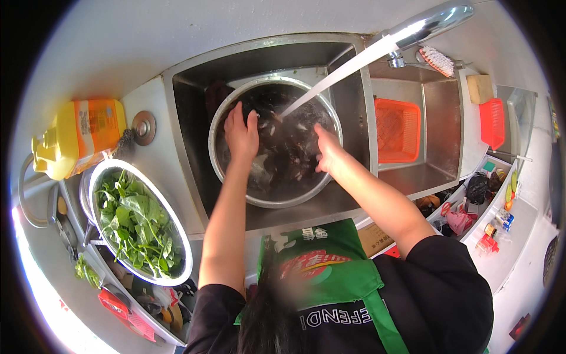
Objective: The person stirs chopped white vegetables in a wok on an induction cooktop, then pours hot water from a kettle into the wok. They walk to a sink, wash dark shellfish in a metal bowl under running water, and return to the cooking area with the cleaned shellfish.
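Note:
A round metal basin (278, 205) sits in the large steel sink (353, 190), filled with water and dark pieces (289, 152) that I cannot identify. Water (334, 77) pours into it from a chrome faucet (431, 24). My left hand (242, 132) is over the basin's left part, fingers apart, its fingertips at the water. On the opposite side, my right hand (327, 148) is at the basin's inner right edge, fingers spread and partly bent. Neither hand shows anything held. The churned water and glare blur what lies below.
Left of the sink stand a metal bowl of leafy greens (139, 221), a yellow jug (79, 137) and a sink strainer (143, 127). An orange basket (398, 130) lies in the smaller right basin, with a scrub brush (437, 61) behind. Open drawers flank the counter.

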The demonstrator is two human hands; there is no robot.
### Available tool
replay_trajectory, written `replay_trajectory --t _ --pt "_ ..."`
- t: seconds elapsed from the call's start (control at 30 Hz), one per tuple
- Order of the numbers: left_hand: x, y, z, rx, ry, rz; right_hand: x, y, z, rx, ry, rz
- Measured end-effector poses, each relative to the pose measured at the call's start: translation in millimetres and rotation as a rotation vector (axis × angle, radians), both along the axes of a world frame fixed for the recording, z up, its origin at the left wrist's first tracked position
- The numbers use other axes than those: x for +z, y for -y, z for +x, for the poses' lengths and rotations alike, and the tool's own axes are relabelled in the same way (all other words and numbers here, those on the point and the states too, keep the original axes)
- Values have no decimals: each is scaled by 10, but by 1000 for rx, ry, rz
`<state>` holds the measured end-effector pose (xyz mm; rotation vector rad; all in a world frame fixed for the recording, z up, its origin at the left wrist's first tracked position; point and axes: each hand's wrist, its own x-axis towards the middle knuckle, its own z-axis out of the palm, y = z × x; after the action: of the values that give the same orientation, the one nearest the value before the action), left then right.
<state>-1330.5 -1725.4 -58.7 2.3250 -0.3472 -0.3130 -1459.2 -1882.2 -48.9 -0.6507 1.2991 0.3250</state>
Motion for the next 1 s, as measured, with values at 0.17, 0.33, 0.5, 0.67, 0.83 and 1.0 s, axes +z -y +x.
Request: replay_trajectory --t 0.17,0.33,0.5,0.67,0.83,1.0 --pt "-458 190 99 -261 -109 367 -143 -46 269 -226 -181 252" --pt "-500 129 -223 33 -292 -173 -232 -184 487 -224 -213 227" --pt "-11 222 -601 35 -6 -265 -79 -294 310 -224 177 356" --pt "497 215 -802 44 87 -366 169 -362 167 -265 427 465" --pt "830 195 -924 36 194 -335 524 -436 96 -345 555 452" --pt "1184 333 -1187 43 340 -325 958 -327 -87 -330 625 469"
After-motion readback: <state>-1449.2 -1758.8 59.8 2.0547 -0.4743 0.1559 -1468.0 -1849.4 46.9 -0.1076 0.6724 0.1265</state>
